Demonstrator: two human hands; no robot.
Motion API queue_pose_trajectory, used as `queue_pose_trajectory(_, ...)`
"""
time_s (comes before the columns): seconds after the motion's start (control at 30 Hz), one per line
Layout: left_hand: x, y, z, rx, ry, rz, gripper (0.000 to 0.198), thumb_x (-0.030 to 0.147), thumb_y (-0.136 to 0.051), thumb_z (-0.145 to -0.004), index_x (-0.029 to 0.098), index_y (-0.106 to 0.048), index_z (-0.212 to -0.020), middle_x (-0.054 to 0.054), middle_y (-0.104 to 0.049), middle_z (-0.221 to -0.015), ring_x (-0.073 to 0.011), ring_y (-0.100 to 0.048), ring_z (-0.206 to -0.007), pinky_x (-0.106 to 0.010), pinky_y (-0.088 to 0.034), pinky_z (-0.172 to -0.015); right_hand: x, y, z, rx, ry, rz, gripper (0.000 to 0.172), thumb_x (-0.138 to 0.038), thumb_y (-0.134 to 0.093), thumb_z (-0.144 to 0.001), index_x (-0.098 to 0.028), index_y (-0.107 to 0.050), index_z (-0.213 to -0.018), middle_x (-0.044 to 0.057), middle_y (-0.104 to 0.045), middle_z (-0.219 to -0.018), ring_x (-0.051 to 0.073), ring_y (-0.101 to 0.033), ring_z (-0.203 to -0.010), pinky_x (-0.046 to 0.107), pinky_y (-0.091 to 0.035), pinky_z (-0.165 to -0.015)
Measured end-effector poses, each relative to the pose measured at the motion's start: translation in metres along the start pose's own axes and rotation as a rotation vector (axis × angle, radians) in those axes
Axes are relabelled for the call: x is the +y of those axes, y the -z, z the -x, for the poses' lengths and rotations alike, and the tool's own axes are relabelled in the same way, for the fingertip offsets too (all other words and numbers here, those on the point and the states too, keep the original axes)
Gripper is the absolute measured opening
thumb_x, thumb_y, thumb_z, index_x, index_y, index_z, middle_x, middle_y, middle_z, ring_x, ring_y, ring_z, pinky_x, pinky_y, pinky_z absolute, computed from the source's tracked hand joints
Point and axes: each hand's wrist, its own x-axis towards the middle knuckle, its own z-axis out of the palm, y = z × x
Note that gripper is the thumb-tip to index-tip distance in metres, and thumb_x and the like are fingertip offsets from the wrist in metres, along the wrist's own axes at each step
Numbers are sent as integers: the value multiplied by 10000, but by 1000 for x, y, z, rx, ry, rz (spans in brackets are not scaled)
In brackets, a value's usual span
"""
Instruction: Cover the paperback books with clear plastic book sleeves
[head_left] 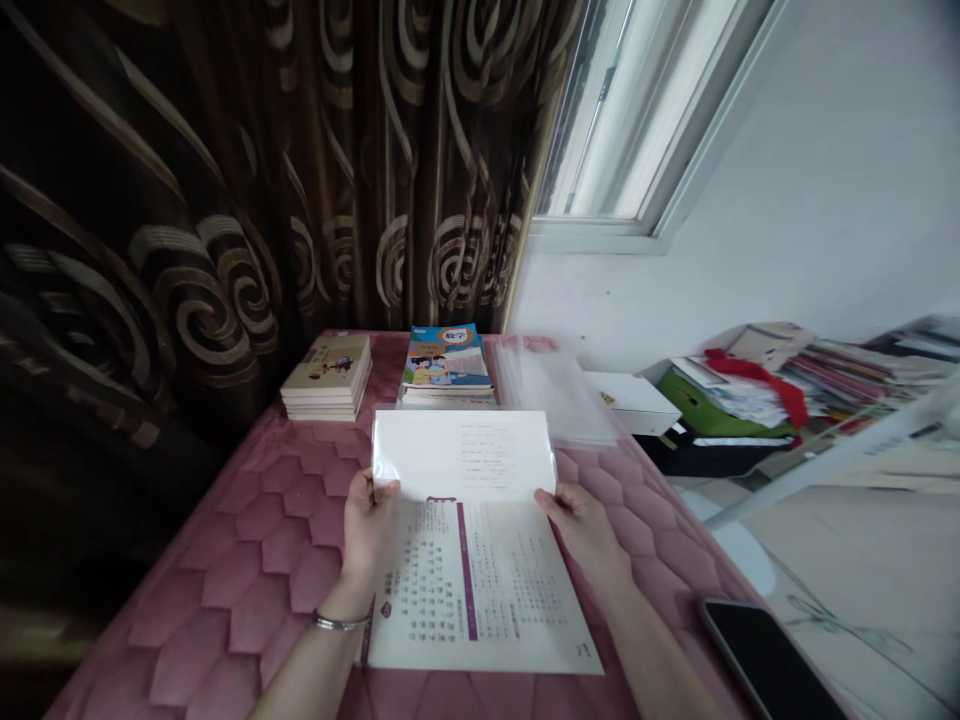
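Left grip [367, 525] and right grip [581, 530] both clench the clear sleeve [461, 455] over the book [480, 590], pulling evenly keeps it square

We see a glossy clear plastic sleeve [461, 455] over a matt paper booklet [480, 590], on smooth quilted pink cloth [247, 560], plus a polished metal bracelet [341, 622] and a glossy glass phone screen [765, 665].
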Motion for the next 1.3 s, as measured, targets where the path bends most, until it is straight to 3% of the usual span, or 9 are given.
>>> queue_pose_trajectory(0.47,2,-4,4,-30,-1,-30,305,348,-708,-700,163,-562,-894,-15,-664,-783,-136,-591,-668,-244,-451,-630,-2,4,1,124,-22,31,464,-614,-529,-737,-201,-537,-526,33,-577,-550,215,-541,-592,296,-401,-542)
queue_pose_trajectory(0.6,4,-4,4,-28,12,6,321,352,-728,-680,167,-562,-882,-8,-660,-762,-137,-590,-653,-248,-453,-624,3,6,-4,-22,-41,-58,371,-549,-617,-690,-179,-651,-691,35,-658,-694,226,-582,-680,301,-444,-598)
queue_pose_trajectory(0.73,8,-4,3,-12,3,14,310,350,-733,-667,171,-567,-857,1,-651,-752,-140,-590,-660,-245,-450,-621,11,9,-8,-187,-15,-100,395,-494,-680,-651,-154,-703,-852,47,-694,-795,240,-607,-752,331,-472,-684)
queue_pose_trajectory(1.07,4,-4,4,-12,-6,-3,261,340,-698,-706,172,-553,-842,12,-629,-706,-126,-544,-609,-227,-428,-562,23,7,-11,6,101,137,407,-574,-575,-721,-191,-674,-627,30,-657,-633,214,-583,-657,285,-429,-586)
queue_pose_trajectory(1.3,-2,1,0,6,-4,-83,250,360,-677,-725,177,-534,-819,26,-602,-655,-110,-509,-559,-208,-398,-515,20,6,-10,-24,122,151,410,-577,-564,-714,-193,-708,-687,51,-674,-706,236,-592,-728,314,-451,-660)
